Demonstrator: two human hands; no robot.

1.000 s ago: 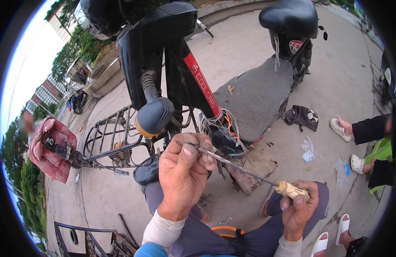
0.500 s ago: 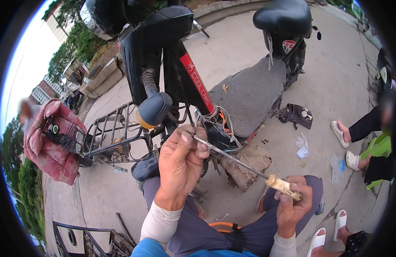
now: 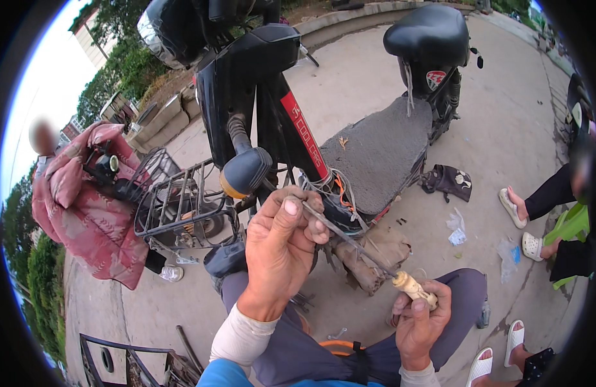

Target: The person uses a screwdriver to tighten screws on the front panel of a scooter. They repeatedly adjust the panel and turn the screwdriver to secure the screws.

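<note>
A screwdriver point(image 3: 411, 288) with a worn, cream-coloured handle and a long thin shaft slants across between my hands. My right hand point(image 3: 419, 330) is closed round the handle, above my right thigh. Higher up, my left hand point(image 3: 278, 251) pinches the far end of the shaft between thumb and fingers, so the tip is hidden. Just beyond my left hand stands a black electric scooter point(image 3: 236, 84), with a red strip on its frame and a grey footboard mat point(image 3: 378, 145). Loose cords and an orange wire point(image 3: 340, 190) hang at the mat's near end.
A crumpled brown cloth point(image 3: 369, 258) lies under the scooter; a dark pouch point(image 3: 447, 182) and plastic bags point(image 3: 457, 229) lie to its right. A small wrench point(image 3: 338, 334) is between my feet. At left, a person stands by a pink-covered bike point(image 3: 85, 213). Other people's feet point(image 3: 517, 338) are at right.
Both hands keep their hold on the screwdriver; its handle has come slightly left and down. The scooter sits further right in view. The person and pink-covered bike at left have come nearer.
</note>
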